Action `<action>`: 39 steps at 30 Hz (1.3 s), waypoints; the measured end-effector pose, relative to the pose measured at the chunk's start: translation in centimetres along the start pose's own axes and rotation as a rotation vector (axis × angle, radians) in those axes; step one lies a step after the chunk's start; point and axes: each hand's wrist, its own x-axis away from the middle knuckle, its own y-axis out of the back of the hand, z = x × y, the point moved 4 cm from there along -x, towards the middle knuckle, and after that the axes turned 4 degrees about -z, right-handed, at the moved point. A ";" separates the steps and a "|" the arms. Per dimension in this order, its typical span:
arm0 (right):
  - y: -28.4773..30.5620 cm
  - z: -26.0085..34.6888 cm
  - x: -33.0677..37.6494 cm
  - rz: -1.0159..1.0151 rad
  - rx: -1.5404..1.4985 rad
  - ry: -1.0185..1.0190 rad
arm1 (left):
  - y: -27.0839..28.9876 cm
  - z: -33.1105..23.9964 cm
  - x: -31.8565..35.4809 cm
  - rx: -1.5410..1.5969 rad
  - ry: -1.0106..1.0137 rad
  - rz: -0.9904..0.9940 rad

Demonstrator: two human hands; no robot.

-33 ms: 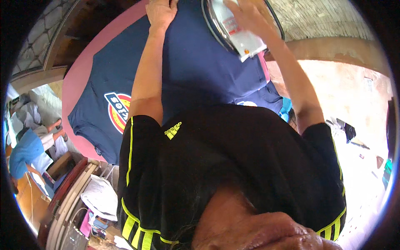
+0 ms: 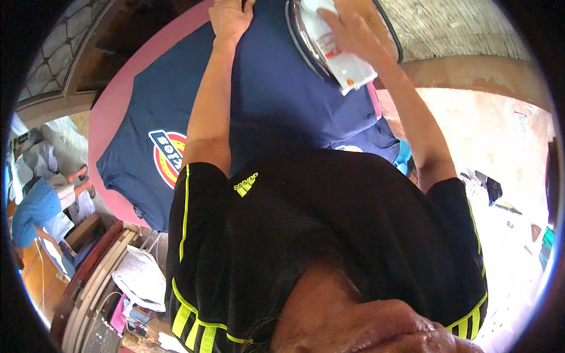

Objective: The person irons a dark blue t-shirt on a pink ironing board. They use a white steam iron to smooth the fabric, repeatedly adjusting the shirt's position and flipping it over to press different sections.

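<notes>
A navy T-shirt (image 2: 276,76) with a red, yellow and white printed badge (image 2: 168,154) lies spread over a pink-covered ironing board (image 2: 103,132). Near the top edge of the view, my left hand (image 2: 231,20) rests on the fabric with its thumb apart; its fingertips are partly cut off. At the far right of the shirt, my right hand (image 2: 356,35) is wrapped round the top of a white clothes iron (image 2: 353,73) with a shiny metal base. The iron's far end is out of view, and a dark cord (image 2: 385,20) curves beside it.
A wavy pale sheet (image 2: 465,26) and a brown ledge (image 2: 471,70) border the board at the far right. To the left, another person in a blue top (image 2: 32,209) bends over a wooden surface. White cloth (image 2: 140,276) hangs at the lower left, beside curved rails (image 2: 97,288).
The iron and my right hand have shifted slightly nearer to me. My left hand stays in almost the same place on the shirt.
</notes>
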 end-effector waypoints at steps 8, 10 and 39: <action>-2.7 4.1 -3.9 -0.121 -0.167 0.047 | 0.9 2.2 1.6 -0.001 -0.030 0.009; -3.2 2.7 -7.5 -0.102 -0.290 0.004 | 1.2 1.6 1.8 -0.001 -0.131 -0.061; -3.6 12.6 0.2 0.451 -0.696 0.004 | 9.9 8.0 5.5 -0.129 0.134 0.054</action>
